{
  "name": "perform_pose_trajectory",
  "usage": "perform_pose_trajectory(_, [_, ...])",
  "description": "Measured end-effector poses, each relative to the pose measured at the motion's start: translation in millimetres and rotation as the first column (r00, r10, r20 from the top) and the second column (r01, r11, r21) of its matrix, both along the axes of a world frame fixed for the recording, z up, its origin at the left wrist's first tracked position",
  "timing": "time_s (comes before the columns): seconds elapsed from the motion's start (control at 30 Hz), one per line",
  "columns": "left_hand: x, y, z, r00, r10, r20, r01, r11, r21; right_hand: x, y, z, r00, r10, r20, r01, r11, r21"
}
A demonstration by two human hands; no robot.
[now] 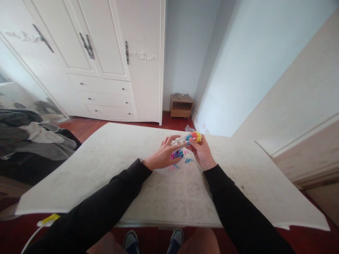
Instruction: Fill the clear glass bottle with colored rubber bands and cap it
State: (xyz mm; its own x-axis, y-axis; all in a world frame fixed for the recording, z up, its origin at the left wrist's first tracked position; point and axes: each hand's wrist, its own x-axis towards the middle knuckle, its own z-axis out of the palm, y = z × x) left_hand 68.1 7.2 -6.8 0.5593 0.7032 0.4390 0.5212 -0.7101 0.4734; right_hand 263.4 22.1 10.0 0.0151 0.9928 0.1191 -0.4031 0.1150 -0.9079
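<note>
My right hand (201, 151) is closed around a clear plastic container (181, 141), gripping its coloured end, which shows blue, orange and yellow. The container is held tilted just above the table, its clear end pointing left. My left hand (163, 154) is at that clear end, fingers spread and stretched out; whether it touches the container I cannot tell for sure. Below the hands lies a small pile of pink, blue and dark pieces (179, 154), which look like paper clips. A few loose blue pieces (188, 160) lie to its right.
The pale patterned table (169, 197) spans the view in front of me. Behind it stand a white wardrobe (106, 84) and a small wooden nightstand (181, 107). Dark and grey clothes (39, 141) are heaped at left. A yellow item with a white cable (50, 219) is by the near left edge.
</note>
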Motion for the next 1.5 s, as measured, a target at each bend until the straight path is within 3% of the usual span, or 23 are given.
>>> perform_pose_trajectory(0.43, [-0.2,-0.6,3.3,0.997,-0.025,0.068,0.027,0.999,-0.020,6.6,5.7,2.7,0.982,-0.179,-0.067,0.178,0.984,-0.017])
perform_pose_trajectory(0.7, [0.4,3.4,-4.9,0.999,0.030,-0.027,-0.030,1.000,0.008,-0.9,0.0,-2.1,0.997,-0.066,0.029,0.066,0.998,-0.023])
perform_pose_trajectory(1.03, [-4.1,8.2,-3.1,0.999,0.007,0.054,-0.006,1.000,-0.005,17.0,12.8,1.0,0.954,-0.299,0.030,0.299,0.954,0.018])
perform_pose_trajectory(1.13, [-5.9,8.8,1.0,0.995,0.011,0.096,-0.014,0.999,0.036,21.1,13.7,2.3,0.942,-0.328,0.067,0.323,0.943,0.077])
perform_pose_trajectory(1.23, [-6.2,10.3,4.7,0.983,0.017,0.185,-0.032,0.996,0.080,18.4,8.8,3.0,0.918,-0.380,0.116,0.343,0.905,0.252])
perform_pose_trajectory(1.33, [-5.9,12.3,5.4,0.954,0.024,0.300,-0.055,0.994,0.094,12.6,1.7,2.7,0.906,-0.361,0.219,0.246,0.872,0.423])
perform_pose_trajectory(1.5, [-5.9,13.9,3.1,0.931,0.087,0.354,-0.112,0.992,0.052,9.0,-2.0,-3.9,0.876,-0.364,0.317,0.150,0.830,0.537])
